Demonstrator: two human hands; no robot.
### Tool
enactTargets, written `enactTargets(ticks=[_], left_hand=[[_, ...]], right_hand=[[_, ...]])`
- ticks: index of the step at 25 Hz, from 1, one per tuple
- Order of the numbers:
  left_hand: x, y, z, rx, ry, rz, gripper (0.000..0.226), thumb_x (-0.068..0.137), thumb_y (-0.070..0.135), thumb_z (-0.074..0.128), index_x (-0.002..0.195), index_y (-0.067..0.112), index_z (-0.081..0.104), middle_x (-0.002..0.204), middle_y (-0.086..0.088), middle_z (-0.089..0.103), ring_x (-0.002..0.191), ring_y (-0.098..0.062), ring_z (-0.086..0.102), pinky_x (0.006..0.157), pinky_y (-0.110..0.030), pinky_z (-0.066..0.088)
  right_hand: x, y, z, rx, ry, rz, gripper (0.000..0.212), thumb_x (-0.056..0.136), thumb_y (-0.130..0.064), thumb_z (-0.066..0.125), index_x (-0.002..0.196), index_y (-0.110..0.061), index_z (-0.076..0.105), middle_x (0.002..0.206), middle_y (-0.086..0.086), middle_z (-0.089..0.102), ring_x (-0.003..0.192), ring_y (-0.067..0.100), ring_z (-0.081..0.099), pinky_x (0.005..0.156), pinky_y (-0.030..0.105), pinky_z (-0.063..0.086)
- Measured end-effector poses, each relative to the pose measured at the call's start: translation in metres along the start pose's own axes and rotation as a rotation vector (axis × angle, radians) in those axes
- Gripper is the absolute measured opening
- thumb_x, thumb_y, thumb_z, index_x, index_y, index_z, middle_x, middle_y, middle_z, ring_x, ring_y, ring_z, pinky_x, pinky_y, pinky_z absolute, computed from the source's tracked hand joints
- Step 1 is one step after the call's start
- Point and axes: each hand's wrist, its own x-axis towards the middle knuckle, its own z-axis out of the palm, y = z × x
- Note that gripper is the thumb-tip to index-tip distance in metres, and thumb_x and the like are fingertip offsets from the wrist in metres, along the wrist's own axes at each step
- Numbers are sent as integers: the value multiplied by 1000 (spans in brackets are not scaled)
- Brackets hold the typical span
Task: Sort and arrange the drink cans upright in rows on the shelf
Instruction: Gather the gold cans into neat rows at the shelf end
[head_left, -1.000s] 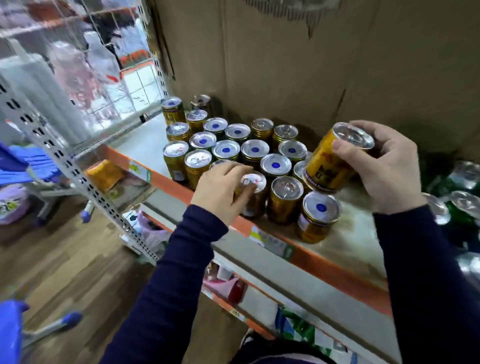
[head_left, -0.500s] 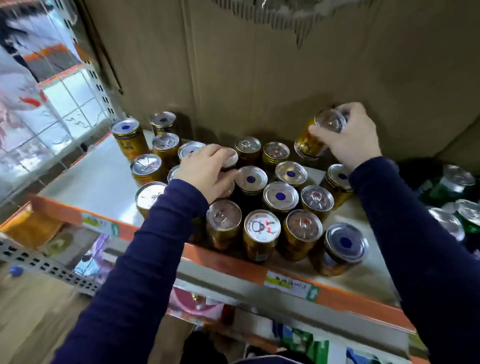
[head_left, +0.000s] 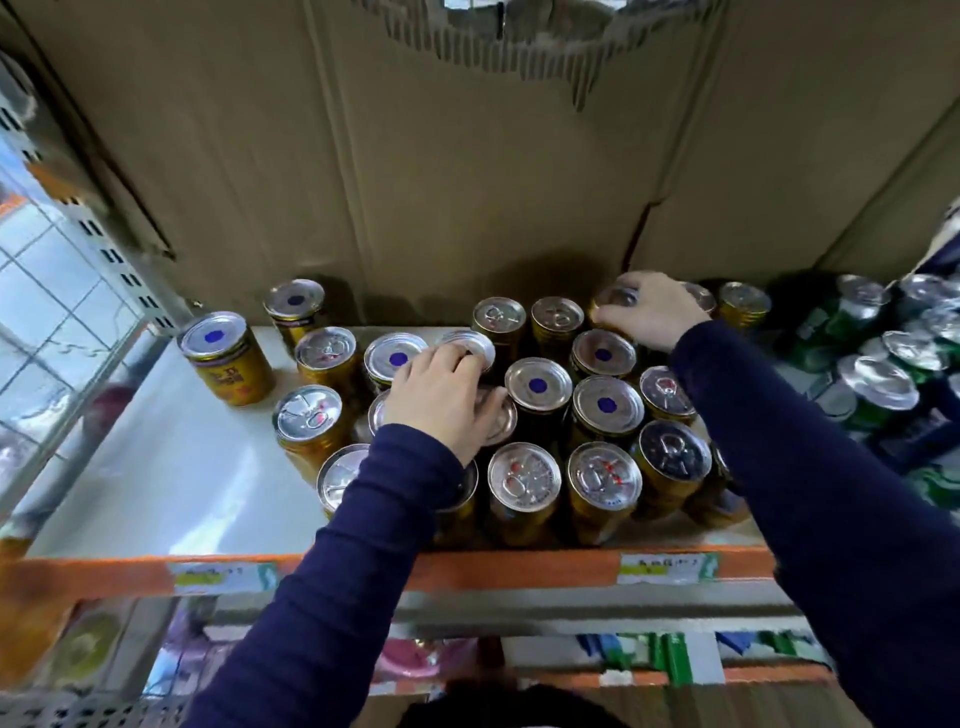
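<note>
Clamps the right hand over the rim of one gold can, fingers curled round its top, in the back row farthest from the orange shelf edge. Probably seating it there to close that row. Lays the left hand across lids of the packed gold cans midway back from that edge, fingers bent. Cannot tell whether gripping one or only steadying the block, likely against knocks from the reach behind. Stands about upright on the shelf, long axis vertical, lid up, like the neighbours. Leaves a stray can apart to the left, well back from the edge.
</note>
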Motion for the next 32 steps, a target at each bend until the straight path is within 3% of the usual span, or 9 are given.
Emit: enactTargets(ticks=[4, 9, 11, 14, 19, 23, 26, 30, 32], left_hand=[[-1, 0, 0, 17, 8, -6, 47, 94, 47, 40, 130, 19, 48, 133, -1, 48, 125, -24, 40, 102, -37, 30], [0, 1, -7, -45, -20, -5, 45, 93, 44, 44, 130, 18, 49, 133, -2, 48, 123, -22, 41, 102, -35, 32], [-1, -3, -15, -159, -59, 13, 45, 93, 38, 49, 130, 15, 50, 133, -5, 50, 121, -22, 44, 101, -32, 34], [-4, -18, -34, -270, -99, 42, 44, 92, 35, 52, 131, 14, 50, 128, -6, 53, 117, -21, 49, 94, -25, 36], [-7, -91, -66, -259, 69, -50, 40, 89, 33, 58, 123, 12, 57, 120, -7, 59, 112, -23, 54, 93, -28, 38], [-11, -160, -79, -259, 145, -149, 37, 86, 26, 63, 118, 8, 62, 116, -11, 62, 110, -27, 56, 89, -27, 39], [-12, -205, -77, -219, 165, -218, 33, 85, 20, 63, 115, 5, 62, 112, -13, 61, 106, -31, 56, 83, -29, 37], [-12, -248, -59, -269, 134, -210, 55, 84, 29, 66, 130, 6, 49, 124, -15, 55, 115, -30, 52, 98, -29, 37], [-14, -254, -51, -401, 119, -255, 69, 80, 32, 70, 135, 2, 41, 130, -13, 52, 120, -24, 49, 96, -11, 28]], right_hand=[[-3, -2, 9, -32, -81, 34, 54, 91, -55, 47, 111, -5, 56, 110, 12, 60, 101, 30, 56, 74, 32, 38], [-17, -16, 11, -100, 11, -85, 60, 93, -40, 53, 140, -5, 40, 142, 14, 46, 128, 29, 45, 101, 33, 36], [-22, -30, 13, -75, 36, -202, 55, 91, -35, 57, 139, -9, 46, 141, 11, 48, 127, 25, 46, 103, 30, 34], [-29, -58, 18, 13, 33, -299, 42, 88, -31, 60, 127, -15, 59, 129, 3, 59, 112, 14, 55, 93, 22, 37], [-28, -118, 44, 25, -54, -430, 32, 86, -29, 62, 116, -19, 65, 116, -1, 65, 104, 12, 57, 87, 20, 38], [-17, -173, 77, -34, -110, -498, 33, 88, -30, 61, 118, -18, 64, 117, -2, 64, 106, 10, 56, 82, 15, 34], [-9, -221, 108, -45, -160, -525, 40, 86, -32, 65, 122, -17, 62, 123, 0, 62, 113, 16, 56, 88, 18, 37], [9, -264, 148, -87, -200, -507, 53, 80, -33, 72, 129, -17, 58, 127, 4, 61, 117, 20, 55, 95, 27, 41], [17, -272, 162, -88, -237, -452, 63, 78, -30, 75, 135, -18, 52, 135, 3, 56, 124, 18, 50, 99, 22, 38]])
